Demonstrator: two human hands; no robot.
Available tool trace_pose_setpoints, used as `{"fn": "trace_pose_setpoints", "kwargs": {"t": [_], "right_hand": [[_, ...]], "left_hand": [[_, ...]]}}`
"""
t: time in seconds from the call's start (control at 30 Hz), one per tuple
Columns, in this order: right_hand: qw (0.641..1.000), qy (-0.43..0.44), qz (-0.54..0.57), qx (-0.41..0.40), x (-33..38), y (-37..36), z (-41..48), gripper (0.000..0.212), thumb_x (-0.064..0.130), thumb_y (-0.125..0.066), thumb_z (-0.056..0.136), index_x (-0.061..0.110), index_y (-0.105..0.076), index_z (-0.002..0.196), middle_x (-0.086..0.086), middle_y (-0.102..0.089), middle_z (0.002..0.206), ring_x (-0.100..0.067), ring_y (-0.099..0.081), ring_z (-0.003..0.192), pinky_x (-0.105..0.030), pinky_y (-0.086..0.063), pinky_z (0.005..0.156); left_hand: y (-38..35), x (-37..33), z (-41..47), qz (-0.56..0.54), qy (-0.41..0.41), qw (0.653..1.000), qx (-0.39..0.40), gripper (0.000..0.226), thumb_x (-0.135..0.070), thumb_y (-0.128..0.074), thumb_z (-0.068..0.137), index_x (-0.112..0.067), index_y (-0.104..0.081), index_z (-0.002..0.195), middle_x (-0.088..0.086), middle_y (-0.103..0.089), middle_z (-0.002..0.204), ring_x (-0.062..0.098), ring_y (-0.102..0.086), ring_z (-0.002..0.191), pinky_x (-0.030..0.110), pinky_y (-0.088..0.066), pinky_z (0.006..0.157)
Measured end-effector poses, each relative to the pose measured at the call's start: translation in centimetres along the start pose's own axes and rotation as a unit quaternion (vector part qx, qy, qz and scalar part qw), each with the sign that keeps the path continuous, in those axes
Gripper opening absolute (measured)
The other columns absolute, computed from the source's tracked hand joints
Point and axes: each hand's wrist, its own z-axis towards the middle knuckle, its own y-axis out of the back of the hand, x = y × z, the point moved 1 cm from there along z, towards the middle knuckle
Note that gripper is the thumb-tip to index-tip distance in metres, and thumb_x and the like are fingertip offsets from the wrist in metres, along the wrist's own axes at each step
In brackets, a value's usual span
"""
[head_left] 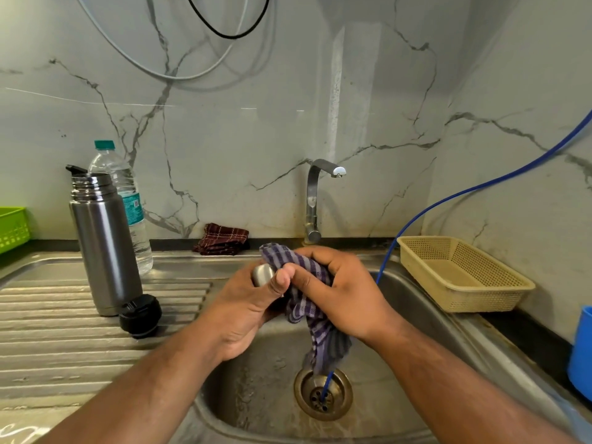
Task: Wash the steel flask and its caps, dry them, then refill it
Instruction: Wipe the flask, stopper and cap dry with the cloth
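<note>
Steel cap [262, 274] at frame centre, over the sink [256, 389], gripped in left hand [246, 312] with fingers curled round it; only its rounded top shows. Right hand [339, 293] clutches purple striped cloth [320, 341] against the cap, cloth end hanging toward the drain. Steel flask [102, 248] upright and uncapped at frame left on ribbed worktop [48, 331], black cap [140, 315] touching its base. Plastic water bottle [128, 193] just behind flask. Maroon cloth [221, 243] by wall, tap [314, 200] above sink, beige basket [499, 296] at right, blue hose [448, 200] running into the drain.
</note>
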Motion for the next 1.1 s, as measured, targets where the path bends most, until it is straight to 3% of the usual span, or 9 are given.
{"fn": "trace_pose_setpoints", "kwargs": {"t": [0.17,0.3,0.5,0.67,0.77,0.87,0.97,1.03,1.1], "right_hand": [[0.985,-0.08,-0.128,-0.079,-1.9,1.3,0.4,0.017,0.039,-0.069,0.096,0.031,-0.073,0.11,0.015,-0.073,0.092,0.003,-0.068,0.085,-0.024,-0.056,0.075],[0.987,-0.045,-0.073,-0.136,-0.8,2.1,0.5,0.016,0.037,-0.072,0.094,0.032,-0.075,0.109,0.017,-0.075,0.091,0.005,-0.069,0.085,-0.012,-0.053,0.07],[0.988,0.067,-0.138,0.028,0.5,-1.0,-0.1,0.032,0.04,-0.075,0.091,0.032,-0.074,0.122,0.018,-0.058,0.113,0.001,-0.058,0.108,-0.015,-0.05,0.09],[0.987,0.023,-0.149,-0.052,-0.4,1.1,0.5,0.03,0.035,-0.076,0.09,0.03,-0.075,0.12,0.017,-0.063,0.109,0.002,-0.061,0.102,-0.022,-0.053,0.089],[0.988,0.063,-0.142,-0.021,0.3,-0.1,0.2,0.03,0.033,-0.075,0.091,0.028,-0.075,0.121,0.018,-0.06,0.113,0.002,-0.059,0.108,-0.019,-0.051,0.092],[0.987,0.082,-0.132,0.048,0.5,-0.1,0.0,0.029,0.032,-0.076,0.091,0.03,-0.075,0.12,0.016,-0.061,0.114,-0.001,-0.059,0.109,-0.017,-0.05,0.091],[0.988,0.051,-0.143,-0.003,-0.2,0.9,0.3,0.027,0.032,-0.076,0.091,0.03,-0.075,0.118,0.018,-0.064,0.109,0.003,-0.062,0.104,-0.017,-0.05,0.087],[0.987,0.062,-0.144,-0.031,-0.1,0.6,0.4,0.027,0.03,-0.076,0.091,0.028,-0.076,0.118,0.018,-0.064,0.108,0.002,-0.062,0.103,-0.019,-0.051,0.087],[0.982,0.094,-0.163,0.001,0.4,-0.2,0.2,0.029,0.031,-0.075,0.092,0.029,-0.075,0.12,0.018,-0.061,0.111,0.0,-0.06,0.106,-0.018,-0.05,0.089]], "left_hand": [[1.4,-0.8,0.4,0.239,-0.075,0.964,-0.086,0.08,-0.046,-0.1,0.046,-0.025,-0.067,0.116,0.0,-0.074,0.109,0.016,-0.072,0.101,0.025,-0.058,0.081],[1.5,-0.7,0.5,0.391,-0.116,0.91,-0.079,0.063,-0.039,-0.098,0.06,-0.039,-0.062,0.111,-0.015,-0.07,0.104,0.001,-0.067,0.096,0.015,-0.054,0.077],[1.8,-0.3,1.0,0.338,-0.131,0.931,-0.047,0.092,-0.013,-0.095,0.055,-0.034,-0.049,0.131,-0.005,-0.07,0.116,0.014,-0.07,0.109,0.027,-0.057,0.092],[1.2,-0.8,0.6,0.44,-0.123,0.888,-0.056,0.109,-0.039,-0.096,0.06,-0.04,-0.033,0.149,-0.018,-0.06,0.128,0.0,-0.06,0.116,0.021,-0.048,0.101],[-0.1,-0.3,0.7,0.448,-0.114,0.887,-0.015,0.104,-0.031,-0.093,0.064,-0.028,-0.037,0.152,-0.021,-0.062,0.119,-0.016,-0.059,0.106,0.005,-0.044,0.092],[1.1,-0.5,0.8,0.369,-0.063,0.926,-0.052,0.138,-0.02,-0.096,0.06,-0.033,-0.004,0.162,-0.015,-0.064,0.125,-0.002,-0.063,0.115,0.024,-0.044,0.111],[1.8,-1.2,0.6,0.42,-0.053,0.903,-0.075,0.146,-0.043,-0.097,0.057,-0.047,0.009,0.158,-0.01,-0.059,0.134,0.011,-0.061,0.121,0.036,-0.044,0.113],[0.7,-1.2,0.4,0.444,-0.062,0.893,-0.044,0.143,-0.039,-0.095,0.062,-0.036,0.008,0.162,-0.022,-0.056,0.129,-0.003,-0.055,0.12,0.03,-0.04,0.114],[-0.3,-0.8,0.4,0.474,-0.108,0.874,-0.004,0.117,-0.038,-0.087,0.067,-0.025,-0.018,0.161,-0.036,-0.051,0.121,-0.027,-0.046,0.115,0.03,-0.033,0.12]]}}
